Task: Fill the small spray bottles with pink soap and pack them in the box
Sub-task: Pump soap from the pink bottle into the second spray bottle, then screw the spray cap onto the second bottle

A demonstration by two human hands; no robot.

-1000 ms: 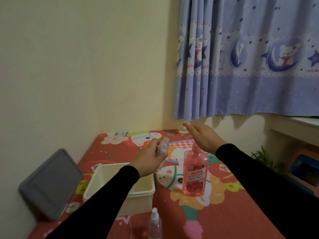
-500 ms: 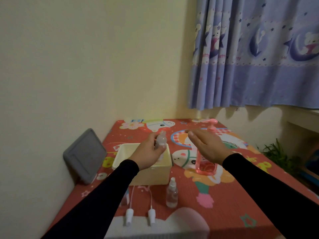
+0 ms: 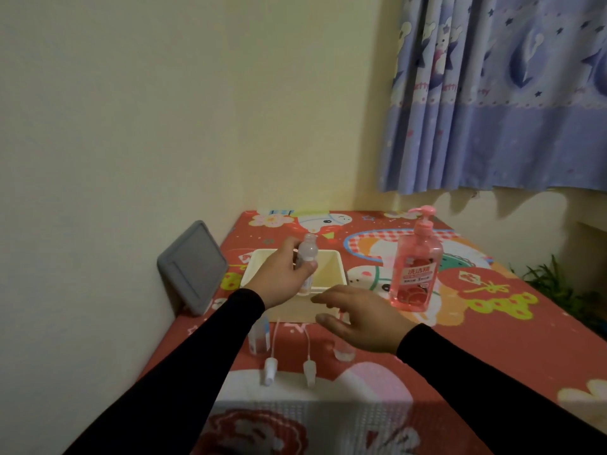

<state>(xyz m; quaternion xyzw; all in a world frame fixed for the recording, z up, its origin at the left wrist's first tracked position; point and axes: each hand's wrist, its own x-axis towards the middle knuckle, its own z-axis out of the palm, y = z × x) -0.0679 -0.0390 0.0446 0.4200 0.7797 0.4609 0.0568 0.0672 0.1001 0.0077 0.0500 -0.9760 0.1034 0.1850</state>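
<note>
My left hand (image 3: pixel 283 280) grips a small clear bottle (image 3: pixel 306 257) with no cap, held upright above the cream box (image 3: pixel 331 259). My right hand (image 3: pixel 359 318) hovers open, palm down, in front of the box, over a small bottle (image 3: pixel 343 353) that it mostly hides. The pink soap pump bottle (image 3: pixel 414 267) stands right of the box, apart from both hands. Two white spray heads with tubes (image 3: pixel 270 372) (image 3: pixel 309 372) lie on the mat near me. Another small bottle (image 3: pixel 259 338) stands partly behind my left sleeve.
A grey box lid (image 3: pixel 193 267) leans against the left wall. The table has a red cartoon mat (image 3: pixel 492 339) and sits in a corner. Blue curtains (image 3: pixel 499 93) hang at the right; a green plant (image 3: pixel 551 280) sits beyond the table's right edge.
My right hand has come off the pump bottle's top and dropped toward me, in front of the box. My view has tilted down. The left hand keeps the small bottle over the box.
</note>
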